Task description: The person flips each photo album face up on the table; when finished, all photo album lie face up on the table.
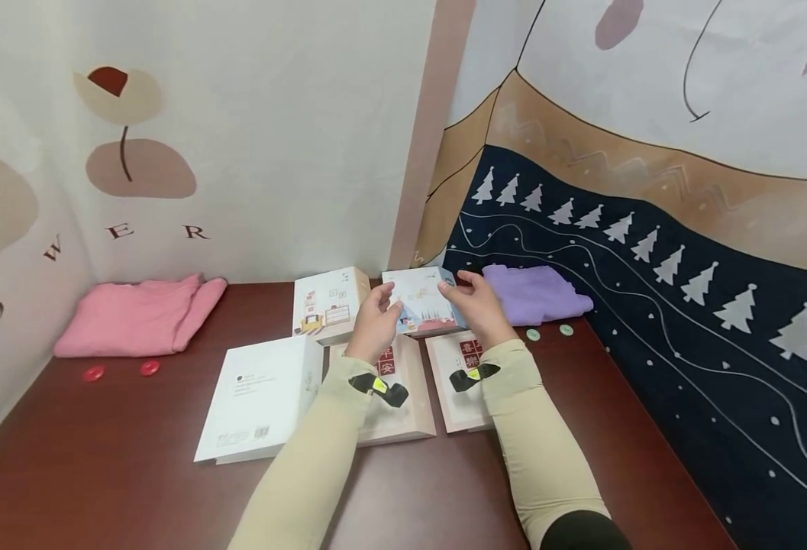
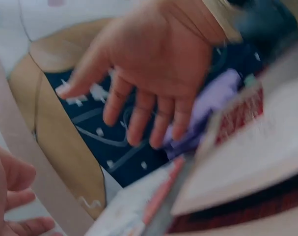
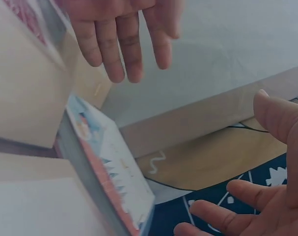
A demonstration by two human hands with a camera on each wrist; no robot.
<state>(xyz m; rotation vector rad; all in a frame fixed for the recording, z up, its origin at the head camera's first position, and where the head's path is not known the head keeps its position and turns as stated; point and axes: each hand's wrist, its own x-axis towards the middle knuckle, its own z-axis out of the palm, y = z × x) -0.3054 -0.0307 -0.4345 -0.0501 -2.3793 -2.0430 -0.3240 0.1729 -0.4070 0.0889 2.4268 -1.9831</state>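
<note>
A person's two bare hands hover at the back of a reddish-brown table [image 1: 135,435], fingers spread and gripping nothing, palms turned toward each other. The left hand [image 1: 376,322] and the right hand [image 1: 479,305] frame a thick book with a blue-and-pink picture cover [image 1: 418,294], which lies flat near the corner where two walls meet. Beside it on the left lies a yellow-trimmed book [image 1: 327,302]. Nearer the camera, a white book with a barcode [image 1: 259,393] and two books with red lettering, one under the left forearm [image 1: 406,416] and one by the right [image 1: 447,405], form a row across the tabletop. A folded pink cloth [image 1: 131,315] sits at the far left behind two red discs [image 1: 150,368]; a folded purple cloth [image 1: 540,294] sits at right, near two pale green discs [image 1: 566,330]. White wall cloth [image 1: 293,153] printed with flowers and letters covers the left and back. The right-hand wall cloth [image 1: 582,252] shows tan hills above a navy slope lined with pale trees.
</note>
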